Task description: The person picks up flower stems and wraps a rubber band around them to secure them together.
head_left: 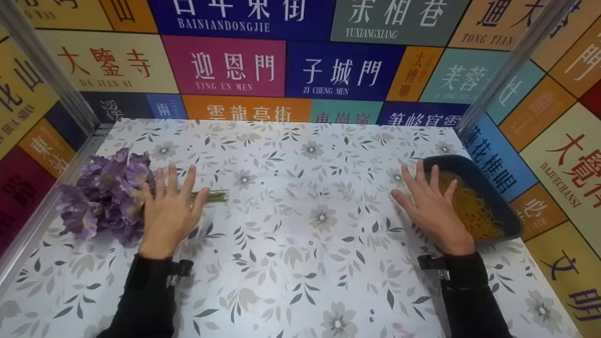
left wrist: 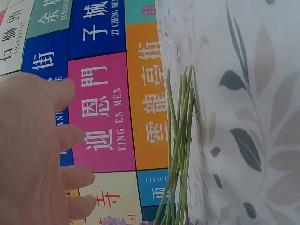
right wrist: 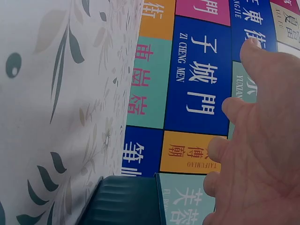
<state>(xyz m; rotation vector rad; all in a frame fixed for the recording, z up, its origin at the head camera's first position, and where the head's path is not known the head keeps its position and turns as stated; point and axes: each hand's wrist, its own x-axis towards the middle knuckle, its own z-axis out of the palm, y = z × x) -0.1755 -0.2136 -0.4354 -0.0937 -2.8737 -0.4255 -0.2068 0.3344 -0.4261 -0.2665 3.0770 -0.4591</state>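
A bunch of purple artificial-looking flowers (head_left: 108, 188) lies on the left of the table, its green stems (left wrist: 178, 145) pointing inward. My left hand (head_left: 171, 211) hovers over the stem side of the bunch, fingers spread and holding nothing. In the left wrist view the palm stays apart from the stems. On the right stands a dark, rounded rectangular container (head_left: 512, 211) with orange-brown strands (head_left: 474, 213) inside, perhaps noodles. My right hand (head_left: 434, 211), also spread, is above its near left edge and covers part of it. Between that palm and the container wall (right wrist: 124, 201), the right wrist view shows a gap.
The table (head_left: 281, 244) wears a white cover printed with grey leaves and flowers. Colourful sign panels (head_left: 225, 65) wall off the back and both sides. Metal posts (head_left: 51, 61) rise at the two back corners.
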